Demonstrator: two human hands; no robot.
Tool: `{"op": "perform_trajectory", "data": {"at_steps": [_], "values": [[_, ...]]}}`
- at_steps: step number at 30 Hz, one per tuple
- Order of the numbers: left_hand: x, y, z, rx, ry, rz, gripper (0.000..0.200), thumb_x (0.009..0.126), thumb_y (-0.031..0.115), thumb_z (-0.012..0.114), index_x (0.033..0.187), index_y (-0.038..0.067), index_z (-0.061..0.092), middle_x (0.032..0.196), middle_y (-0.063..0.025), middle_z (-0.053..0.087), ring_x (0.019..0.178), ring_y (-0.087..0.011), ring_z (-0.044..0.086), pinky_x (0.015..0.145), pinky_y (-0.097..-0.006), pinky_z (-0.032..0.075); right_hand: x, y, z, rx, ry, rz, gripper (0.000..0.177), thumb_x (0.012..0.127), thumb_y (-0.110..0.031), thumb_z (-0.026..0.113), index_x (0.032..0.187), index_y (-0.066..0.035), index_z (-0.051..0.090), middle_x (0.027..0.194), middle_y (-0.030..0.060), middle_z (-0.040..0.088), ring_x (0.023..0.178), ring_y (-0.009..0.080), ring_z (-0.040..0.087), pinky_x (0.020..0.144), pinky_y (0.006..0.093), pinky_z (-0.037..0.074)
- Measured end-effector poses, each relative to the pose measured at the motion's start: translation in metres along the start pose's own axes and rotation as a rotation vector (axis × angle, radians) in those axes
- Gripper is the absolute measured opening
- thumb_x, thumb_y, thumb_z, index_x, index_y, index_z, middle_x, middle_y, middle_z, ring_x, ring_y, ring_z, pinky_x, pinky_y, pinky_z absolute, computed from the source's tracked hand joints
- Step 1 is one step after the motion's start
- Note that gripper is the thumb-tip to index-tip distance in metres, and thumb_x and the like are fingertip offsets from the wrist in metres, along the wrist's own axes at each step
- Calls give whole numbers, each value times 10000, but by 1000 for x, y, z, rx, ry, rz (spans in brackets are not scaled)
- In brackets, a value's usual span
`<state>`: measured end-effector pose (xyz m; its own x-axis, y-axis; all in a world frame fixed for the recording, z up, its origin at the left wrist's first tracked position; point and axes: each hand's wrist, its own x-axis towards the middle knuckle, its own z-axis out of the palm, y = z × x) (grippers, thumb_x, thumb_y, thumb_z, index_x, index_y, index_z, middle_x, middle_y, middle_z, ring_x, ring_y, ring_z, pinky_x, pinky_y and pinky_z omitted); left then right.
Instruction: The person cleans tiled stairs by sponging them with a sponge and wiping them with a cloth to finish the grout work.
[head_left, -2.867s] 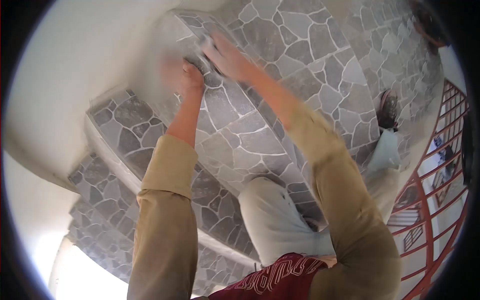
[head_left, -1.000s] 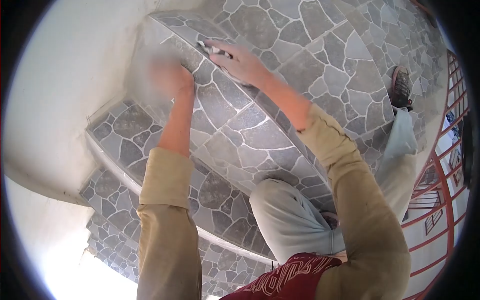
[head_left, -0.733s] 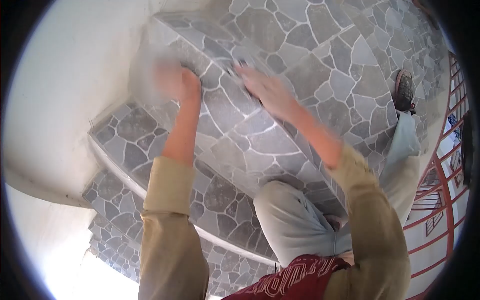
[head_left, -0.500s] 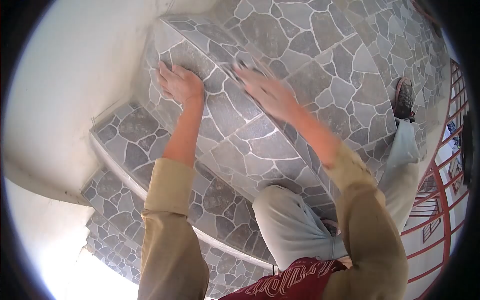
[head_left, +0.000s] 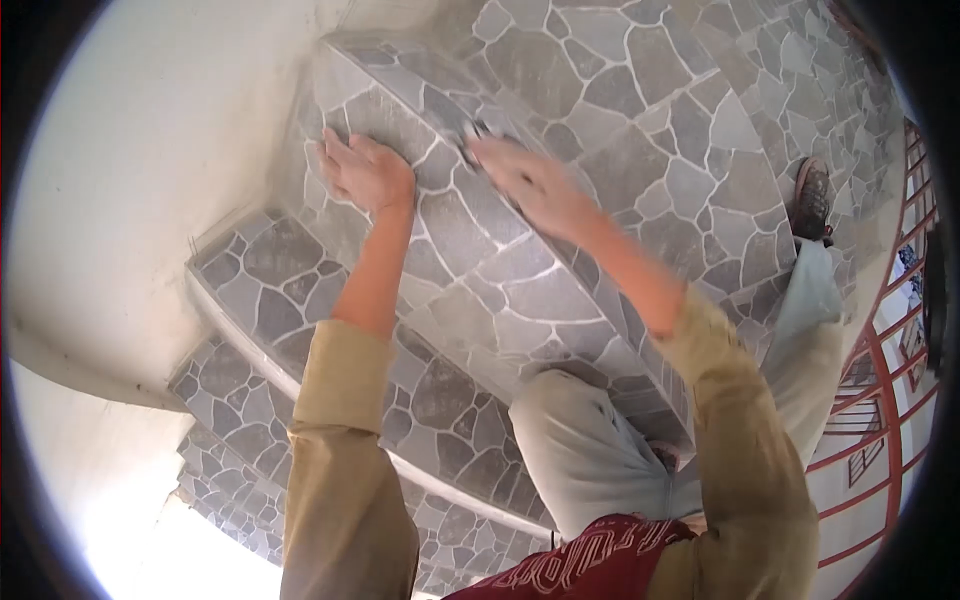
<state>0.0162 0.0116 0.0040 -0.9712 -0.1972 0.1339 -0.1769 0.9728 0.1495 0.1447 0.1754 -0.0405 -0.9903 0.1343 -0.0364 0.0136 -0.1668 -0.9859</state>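
Note:
My left hand [head_left: 372,175] lies flat on the stone-patterned tile of a stair step [head_left: 450,215], fingers stretched towards the wall. Nothing shows in it. At the edge of the same step, my right hand [head_left: 530,185] is bent over the tile border, smeared by motion. Beneath its fingertips a small dark object [head_left: 470,145] shows, thin and blurred; its kind I cannot make out. The right fingers are partly hidden behind the back of the hand.
A pale wall [head_left: 150,180] rises on the left. Lower steps [head_left: 440,400] curve down towards the bottom left. My knee [head_left: 575,440] rests by the step, and my shoe [head_left: 812,195] stands on tile at right. A red railing [head_left: 885,420] runs along the right side.
The view has shifted slightly. My right hand stays at the step edge, still blurred by motion, and the left hand keeps its place on the tile.

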Motion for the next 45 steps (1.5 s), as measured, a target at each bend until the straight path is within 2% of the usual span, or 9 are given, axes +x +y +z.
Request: {"op": "perform_trajectory", "data": {"at_steps": [11,15,23,28,35,38,41,43,45], "values": [[0,-5,3,-9,5,74,519,1005,306,338,1459,60,386,1508,-227,337,1413,-357,296,1153,-500,169,4,-3,0,-94,53,-52,363,1000,-244,480,1262,-30,611,1207,135,673,1071,255,662,957,349,474],[-1,1,0,-29,6,29,526,1008,323,346,1462,60,383,1500,-230,346,1413,-358,294,1151,-500,168,115,26,22,4,-140,-24,401,1015,-251,464,1378,-92,527,1330,122,606,1123,273,630,948,345,465],[1,-3,3,-3,9,29,530,996,316,353,1457,58,392,1504,-217,346,1423,-339,278,1154,-495,162,-51,-20,-20,-88,-11,85,378,1026,-281,424,1315,-112,598,1248,152,645,1121,280,630,949,369,470],[1,4,1,-17,52,14,529,998,329,359,1453,61,399,1501,-213,352,1412,-339,298,1146,-501,177,84,-15,0,-73,-246,193,409,1029,-270,444,1389,-92,519,1320,125,614,1133,259,617,975,349,438],[1,-1,4,-23,62,40,524,997,339,365,1444,70,413,1490,-207,373,1395,-353,329,1130,-521,199,-124,-18,-29,81,-11,301,381,1022,-214,477,1362,-58,544,1436,81,528,1314,279,506,1083,384,384],[-1,-2,2,-18,74,34,531,981,351,362,1416,65,465,1443,-187,452,1381,-345,345,1135,-498,221,-44,-23,-6,263,-2,231,358,1008,-194,504,1312,-20,579,1439,116,519,1353,261,464,1107,361,361],[0,-1,2,-34,33,8,529,996,353,349,1440,75,423,1504,-217,356,1392,-357,331,1122,-518,210,118,11,51,108,62,-191,395,986,-288,505,1262,-26,608,1293,137,623,1120,314,614,953,368,461],[-1,-1,2,-43,31,6,537,992,357,344,1439,72,428,1498,-216,370,1394,-352,333,1120,-516,216,182,-6,58,51,-26,-61,316,950,-326,475,1032,-83,659,1106,105,678,964,350,632,847,427,492],[0,-3,1,-50,3,17,544,988,362,338,1437,69,433,1491,-216,384,1395,-347,334,1118,-514,221,206,37,100,-64,189,-424,280,946,-293,498,1038,-87,664,1097,113,675,949,353,634,844,445,491]]}}
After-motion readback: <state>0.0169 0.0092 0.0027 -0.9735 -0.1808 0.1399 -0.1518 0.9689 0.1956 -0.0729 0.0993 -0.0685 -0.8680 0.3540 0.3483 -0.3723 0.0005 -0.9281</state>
